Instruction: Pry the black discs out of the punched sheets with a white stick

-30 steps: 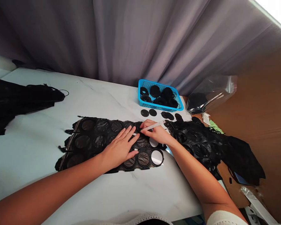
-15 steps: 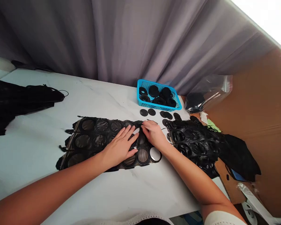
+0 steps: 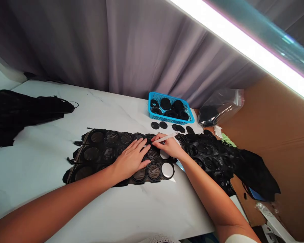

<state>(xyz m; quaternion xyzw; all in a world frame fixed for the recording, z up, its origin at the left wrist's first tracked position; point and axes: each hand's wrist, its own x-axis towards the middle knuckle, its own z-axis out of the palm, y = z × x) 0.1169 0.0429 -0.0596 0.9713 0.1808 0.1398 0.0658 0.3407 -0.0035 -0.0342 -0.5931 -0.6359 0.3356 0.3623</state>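
Note:
A black sheet (image 3: 108,153) with rows of round outlines lies flat on the white table. My left hand (image 3: 133,155) rests on it, palm down with the fingers spread. Pinched in my right hand (image 3: 166,144) is a slim white knife-like tool (image 3: 164,137), its tip low over the sheet just right of my left fingertips; the blade end cannot be made out. White shows through a round opening (image 3: 167,170) at the sheet's lower right corner. Loose black discs (image 3: 155,125) lie beyond the sheet.
A blue basket (image 3: 152,116) with black discs and rings stands at the back. On the right are a heap of holed black material (image 3: 207,155) and a clear bag (image 3: 221,104). Black fabric (image 3: 27,111) lies at left. A bright lamp (image 3: 238,40) hangs overhead.
My right hand has turned, and the white tool now shows clearly, slanting up to the right. White now shows in another circle beside it. The left hand keeps its place on the sheet.

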